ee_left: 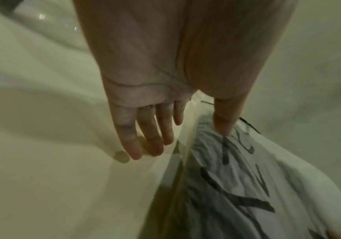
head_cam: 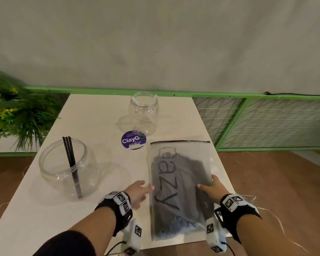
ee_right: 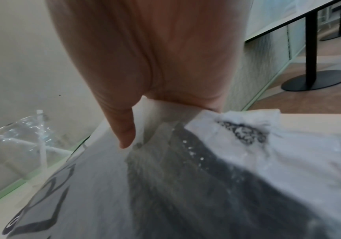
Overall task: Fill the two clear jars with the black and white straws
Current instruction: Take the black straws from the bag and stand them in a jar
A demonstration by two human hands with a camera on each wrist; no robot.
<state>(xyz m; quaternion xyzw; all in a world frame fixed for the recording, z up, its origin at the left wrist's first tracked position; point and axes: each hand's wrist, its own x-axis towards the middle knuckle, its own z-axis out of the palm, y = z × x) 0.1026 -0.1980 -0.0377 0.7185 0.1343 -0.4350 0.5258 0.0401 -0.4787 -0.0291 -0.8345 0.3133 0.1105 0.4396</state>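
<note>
A frosted zip bag (head_cam: 179,183) printed with black letters lies on the white table (head_cam: 44,209); dark straws show through it. My right hand (head_cam: 213,187) grips its right edge, thumb (ee_right: 124,129) on top, the other fingers hidden beneath. My left hand (head_cam: 139,191) lies at its left edge with straight fingers (ee_left: 151,142) on the table and the thumb touching the bag (ee_left: 237,186). At near left stands a wide clear jar (head_cam: 50,163) holding a few black straws (head_cam: 71,159). A second clear jar (head_cam: 144,111) at the far middle holds white straws (ee_right: 42,153).
A round purple ClayGo sticker (head_cam: 133,140) sits on the table between jar and bag. Green plants (head_cam: 11,111) stand at the left. A green-framed wire fence (head_cam: 266,122) runs behind and right. Another table's black pedestal (ee_right: 312,77) stands on the wood floor to the right.
</note>
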